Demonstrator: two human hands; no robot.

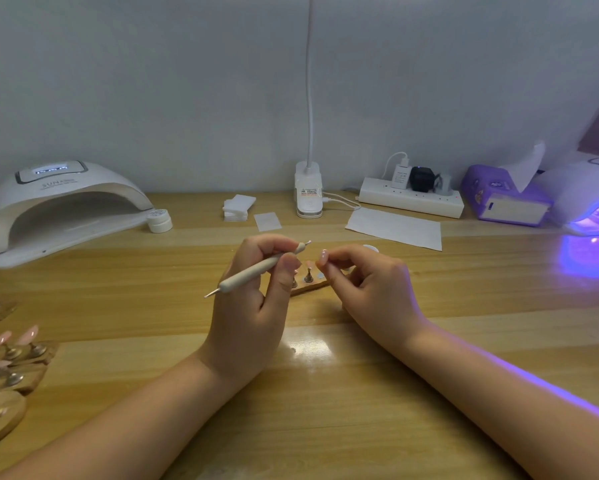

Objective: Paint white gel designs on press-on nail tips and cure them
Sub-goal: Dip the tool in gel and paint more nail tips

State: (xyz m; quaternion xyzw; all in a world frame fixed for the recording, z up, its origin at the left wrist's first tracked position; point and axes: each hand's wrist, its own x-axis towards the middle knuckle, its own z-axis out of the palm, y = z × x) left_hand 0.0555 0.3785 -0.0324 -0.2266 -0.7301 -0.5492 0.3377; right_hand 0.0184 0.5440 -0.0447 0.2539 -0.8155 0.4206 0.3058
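Observation:
My left hand (pixel 253 299) grips a beige dotting pen (pixel 256 270), its upper tip pointing right toward a pale pink nail tip (pixel 323 257). My right hand (pixel 370 289) pinches that nail tip between thumb and fingertips. Just behind both hands lies a small wooden holder (pixel 308 287) with metal pegs, partly hidden. A white gel jar (pixel 159 220) stands by the unlit white curing lamp (pixel 55 209) at the far left. A second curing lamp (pixel 592 199) glows purple at the far right.
Wooden holders with pink nail tips (pixel 11 362) crowd the left edge. At the back stand wipe pads (pixel 237 206), a clip lamp base (pixel 308 194), a power strip (pixel 412 199), a purple tissue box (pixel 502 199) and a white sheet (pixel 395 228).

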